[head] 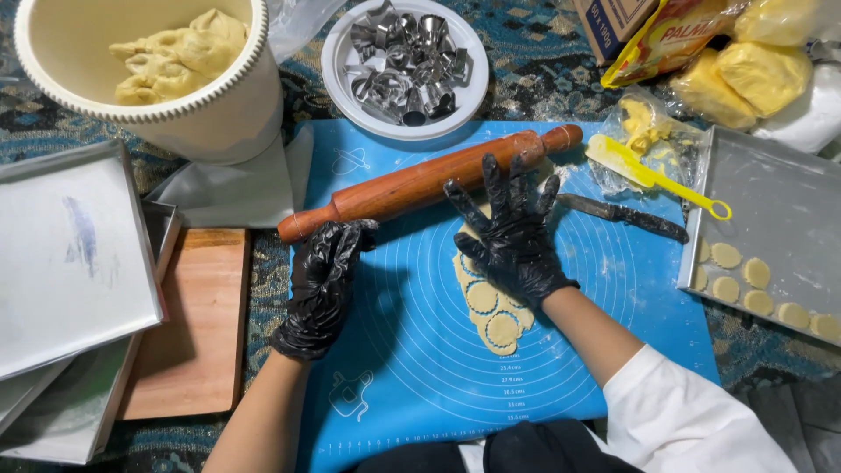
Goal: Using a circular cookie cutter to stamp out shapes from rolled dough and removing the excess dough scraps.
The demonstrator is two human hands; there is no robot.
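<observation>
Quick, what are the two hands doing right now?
Left hand: curled by the rolling pin end; a real grip cannot be told.
Right hand: open, fingers spread, pressing flat on the dough, holding nothing.

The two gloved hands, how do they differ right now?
The left hand is curled, fingers bent near the end of the wooden rolling pin; the right hand is spread flat, fingers splayed. The left hand is over the bare blue mat, the right hand presses on the cut dough sheet. The left forearm is bare, the right one ends in a white sleeve. Both wear shiny black gloves.
</observation>
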